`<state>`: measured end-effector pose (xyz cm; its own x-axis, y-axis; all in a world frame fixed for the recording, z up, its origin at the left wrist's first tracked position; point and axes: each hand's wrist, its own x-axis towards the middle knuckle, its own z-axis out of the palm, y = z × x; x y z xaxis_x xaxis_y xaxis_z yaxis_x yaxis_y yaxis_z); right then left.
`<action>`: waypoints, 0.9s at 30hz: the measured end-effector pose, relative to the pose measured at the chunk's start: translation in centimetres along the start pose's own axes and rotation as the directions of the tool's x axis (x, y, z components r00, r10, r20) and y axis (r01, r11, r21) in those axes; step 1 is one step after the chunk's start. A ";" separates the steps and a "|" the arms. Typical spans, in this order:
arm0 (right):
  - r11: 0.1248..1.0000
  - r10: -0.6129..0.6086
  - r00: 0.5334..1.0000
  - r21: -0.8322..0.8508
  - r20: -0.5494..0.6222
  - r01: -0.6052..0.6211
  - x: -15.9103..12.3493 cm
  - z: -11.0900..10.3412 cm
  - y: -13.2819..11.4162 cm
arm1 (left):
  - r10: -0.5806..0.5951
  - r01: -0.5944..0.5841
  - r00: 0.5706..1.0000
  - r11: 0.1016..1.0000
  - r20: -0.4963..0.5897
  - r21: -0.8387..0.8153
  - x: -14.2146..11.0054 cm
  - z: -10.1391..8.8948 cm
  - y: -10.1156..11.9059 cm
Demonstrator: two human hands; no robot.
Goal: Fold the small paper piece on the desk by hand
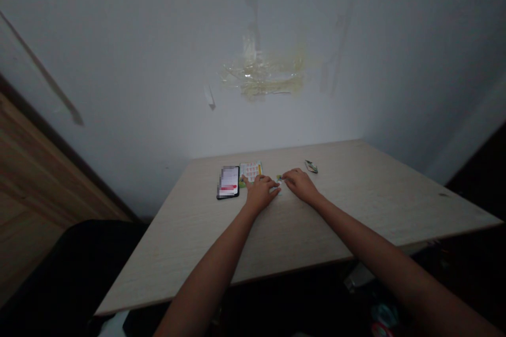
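Both my hands rest on a pale wooden table (356, 205), near its far edge. My left hand (261, 191) is curled, its fingertips pinching a small pale paper piece (279, 183) with a green and yellow mark. My right hand (299, 183) meets it from the right, fingers bent down onto the same small piece. A green-edged printed sheet (251, 170) lies just behind my left hand, partly covered by it. The dim light hides the details of the small piece.
A black phone (228, 182) with a lit screen lies left of the printed sheet. A small folded green and white paper shape (311, 166) sits right of my right hand. A white wall with tape residue (264, 76) rises behind the table. A dark chair (67, 268) stands at lower left.
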<state>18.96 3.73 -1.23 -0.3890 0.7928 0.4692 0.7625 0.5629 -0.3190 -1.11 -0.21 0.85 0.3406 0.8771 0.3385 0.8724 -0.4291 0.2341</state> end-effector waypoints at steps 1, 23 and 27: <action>0.999 -0.032 0.999 0.004 -0.007 0.033 0.0 0.0 0.2 | -0.004 0.004 1.000 1.000 -0.001 0.001 0.0 0.0 0.0; 0.949 -0.307 0.951 0.062 -0.024 0.308 -0.4 -0.2 0.2 | -0.002 0.001 1.000 0.998 0.018 0.062 0.2 0.3 -0.6; 0.937 -0.338 0.941 0.083 -0.027 0.339 -0.7 -0.4 0.0 | -0.001 0.000 1.000 0.999 0.005 0.047 0.2 0.3 -0.6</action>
<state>19.39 3.10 -1.25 -0.6100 0.5489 0.5716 0.5394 0.8160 -0.2080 -1.48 0.33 0.46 0.3419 0.8786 0.3334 0.8880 -0.4181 0.1912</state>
